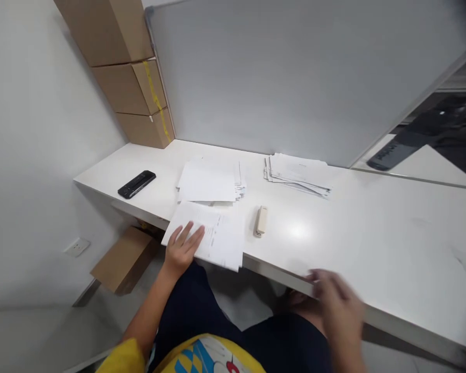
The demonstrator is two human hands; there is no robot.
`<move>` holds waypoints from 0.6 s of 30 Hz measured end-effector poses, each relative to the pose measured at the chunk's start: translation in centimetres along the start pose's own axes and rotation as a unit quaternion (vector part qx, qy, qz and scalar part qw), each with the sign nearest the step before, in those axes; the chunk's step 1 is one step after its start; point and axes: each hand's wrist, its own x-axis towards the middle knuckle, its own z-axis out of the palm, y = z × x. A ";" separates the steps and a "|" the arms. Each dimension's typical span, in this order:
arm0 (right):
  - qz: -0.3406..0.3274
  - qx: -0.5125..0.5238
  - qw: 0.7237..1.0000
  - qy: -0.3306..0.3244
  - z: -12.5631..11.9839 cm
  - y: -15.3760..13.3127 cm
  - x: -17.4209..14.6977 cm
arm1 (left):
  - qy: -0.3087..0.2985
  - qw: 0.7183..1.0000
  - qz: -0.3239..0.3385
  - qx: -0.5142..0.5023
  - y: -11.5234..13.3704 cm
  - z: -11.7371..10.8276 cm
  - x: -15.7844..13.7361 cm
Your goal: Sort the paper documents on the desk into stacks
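Note:
My left hand (181,249) lies with its fingers spread on printed paper sheets (227,238), which stick out a little over the desk's front edge. Just behind them sits a stack of white papers (207,180). A small cream stapler (261,220) stands on the desk to the right of the sheets. My right hand (336,298) is at the front edge, away from the papers and blurred by motion; whether anything is between its fingers does not show.
Another pile of papers (299,173) lies at the back beside the grey panel (264,77). A black phone (137,184) rests at the left of the white desk (392,233). Cardboard boxes (124,88) are stacked in the corner, and another box (124,259) is below the desk.

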 end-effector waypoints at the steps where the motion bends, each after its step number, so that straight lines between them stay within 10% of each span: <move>1: 0.025 0.041 0.998 -0.032 1.4 -0.1 -2.3 | 0.006 1.000 0.013 -0.006 1.3 -0.1 -1.6; 7: 0.181 0.262 0.933 -0.171 6.7 2.3 -7.9 | -0.058 0.984 0.145 -0.086 4.6 0.3 -5.7; 12: 0.182 0.257 0.942 -0.115 5.4 4.7 -5.6 | -0.024 0.969 -0.145 -0.198 4.0 2.5 -6.0; 15: 0.171 0.249 0.950 -0.082 4.2 4.5 -4.3 | 0.070 0.866 -0.392 -0.301 5.1 3.3 -5.4; 18: 0.147 0.227 0.960 -0.068 3.2 3.7 -3.8 | 0.095 0.678 -0.557 -0.470 7.0 2.8 -4.5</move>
